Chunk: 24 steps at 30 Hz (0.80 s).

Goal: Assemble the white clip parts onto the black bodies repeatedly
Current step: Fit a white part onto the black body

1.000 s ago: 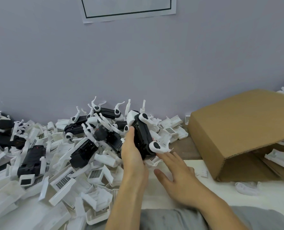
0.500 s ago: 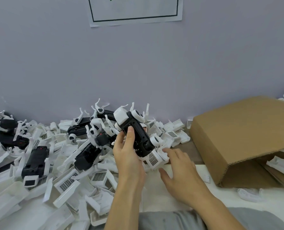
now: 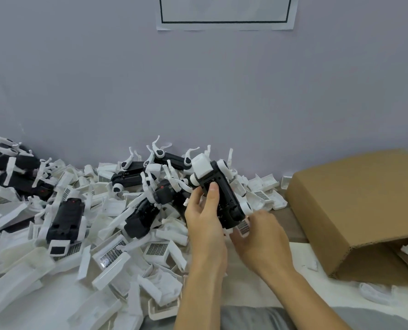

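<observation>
The fingers (image 3: pixel 213 194) of the left hand (image 3: pixel 204 225) curl round a black body (image 3: pixel 222 198), thumb pressed on its upper face, holding it tilted above the table with its far end raised. White clip parts already sit on that body: a blocky white piece (image 3: pixel 201 168) at the raised end and round white caps (image 3: pixel 247 207) along its right edge. The right hand (image 3: pixel 261 236) sits just beside and below the body's near end, its fingers bent toward a small white grilled clip part (image 3: pixel 243 227); whether they pinch it cannot be told. To the left, a heap of loose white clip parts (image 3: pixel 112 256) covers the table (image 3: pixel 284 225), with other black bodies (image 3: pixel 66 219) lying among them, several carrying white arms. To the right stands an open cardboard box (image 3: pixel 355 210) on its side, white parts visible inside. Behind rises a pale grey wall (image 3: pixel 198 91) bearing a black-bordered paper sheet (image 3: pixel 224 17).
</observation>
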Available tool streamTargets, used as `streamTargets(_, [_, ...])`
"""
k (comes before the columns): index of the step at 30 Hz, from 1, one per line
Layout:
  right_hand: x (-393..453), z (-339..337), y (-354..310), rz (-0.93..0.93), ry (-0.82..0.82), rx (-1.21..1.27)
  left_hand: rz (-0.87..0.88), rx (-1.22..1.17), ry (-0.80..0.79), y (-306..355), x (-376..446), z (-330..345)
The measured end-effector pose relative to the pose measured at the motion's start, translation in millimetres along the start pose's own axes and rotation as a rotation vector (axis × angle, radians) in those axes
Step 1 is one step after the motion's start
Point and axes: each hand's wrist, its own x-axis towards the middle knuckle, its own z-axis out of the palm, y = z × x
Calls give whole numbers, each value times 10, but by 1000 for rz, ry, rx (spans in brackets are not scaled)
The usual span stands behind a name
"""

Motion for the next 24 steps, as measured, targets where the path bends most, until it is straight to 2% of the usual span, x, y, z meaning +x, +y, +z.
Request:
streamTargets(3, [8, -197, 170, 69, 102, 311, -10, 29, -16, -21, 4, -7])
streamTargets(7, [-124, -442, 446, 207, 98, 803, -28, 58, -82, -16, -27, 22])
streamTargets(9, [-236, -448, 556, 272, 123, 960, -68, 80, -97, -38, -56, 64])
streamTargets(16, [-528, -422, 693, 290, 170, 1016, -156, 171, -104, -284, -178, 157])
streamTargets(24, [-553, -461, 721, 244, 137, 1024, -120, 335, -126, -383, -245, 266])
